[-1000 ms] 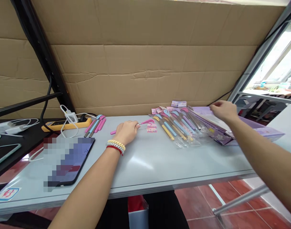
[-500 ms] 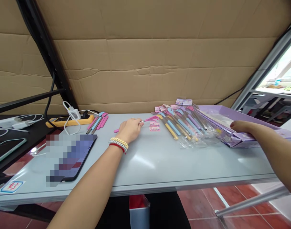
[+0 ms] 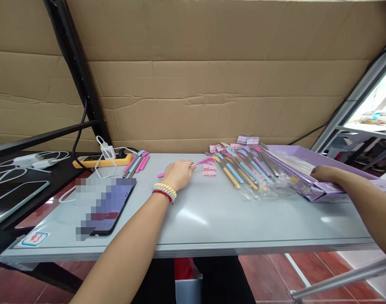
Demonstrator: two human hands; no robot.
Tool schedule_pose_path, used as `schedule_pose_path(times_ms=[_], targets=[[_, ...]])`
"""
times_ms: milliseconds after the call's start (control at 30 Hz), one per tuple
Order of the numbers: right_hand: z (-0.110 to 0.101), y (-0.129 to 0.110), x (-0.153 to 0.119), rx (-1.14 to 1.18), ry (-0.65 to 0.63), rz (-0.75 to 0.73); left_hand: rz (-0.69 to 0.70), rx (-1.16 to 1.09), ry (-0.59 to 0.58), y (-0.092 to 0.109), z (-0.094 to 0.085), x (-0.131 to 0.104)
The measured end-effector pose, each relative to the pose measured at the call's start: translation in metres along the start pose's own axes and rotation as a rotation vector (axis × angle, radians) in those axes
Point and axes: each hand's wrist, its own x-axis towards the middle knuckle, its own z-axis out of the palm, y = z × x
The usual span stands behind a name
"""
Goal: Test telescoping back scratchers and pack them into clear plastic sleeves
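Note:
My left hand (image 3: 179, 175) is closed around the middle of a pink back scratcher (image 3: 207, 161) lying low over the table. Its claw end and a bit of metal rod stick out to the right, and the pink handle end shows at the left. Two small pink printed labels (image 3: 209, 174) lie just below the claw. On the right, my right hand (image 3: 328, 174) reaches over the near side of a purple box (image 3: 325, 196); its fingertips are hidden inside, against pale clear material. Between my hands lies a row of bagged back scratchers (image 3: 246, 166) with yellow, blue and purple handles.
Several unbagged pink and blue back scratchers (image 3: 137, 162) lie at the back left. Near them are an orange power strip (image 3: 123, 161) with a white charger (image 3: 107, 150) and a phone (image 3: 117, 211). A cardboard wall (image 3: 193, 101) stands behind the grey table (image 3: 193, 228).
The whole view has shifted slightly, moving things a little to the right. My left hand keeps its hold on the pink back scratcher, and my right hand stays at the purple box.

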Motion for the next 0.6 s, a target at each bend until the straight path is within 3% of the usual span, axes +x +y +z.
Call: schedule_pose_path(times_ms=[100, 167, 300, 400, 500, 600], targets=[[0.000, 0.001, 0.004, -0.021, -0.181, 0.061, -0.003, -0.004, 0.003, 0.000, -0.001, -0.001], [-0.002, 0.002, 0.004, -0.036, -0.194, 0.081, -0.005, -0.004, 0.004, 0.000, -0.001, -0.001], [-0.012, 0.005, -0.003, 0.000, -0.058, 0.125, -0.003, 0.000, 0.004, 0.000, 0.000, 0.001], [-0.024, 0.000, -0.017, 0.259, 0.025, 0.176, -0.012, -0.003, -0.006, 0.001, 0.000, 0.001], [-0.043, -0.019, -0.032, 0.629, 0.083, 0.214, -0.010, -0.011, -0.009, 0.000, -0.001, 0.000], [-0.069, -0.054, -0.048, 0.817, 0.215, 0.174, 0.003, -0.038, 0.011, -0.001, 0.000, 0.000]])
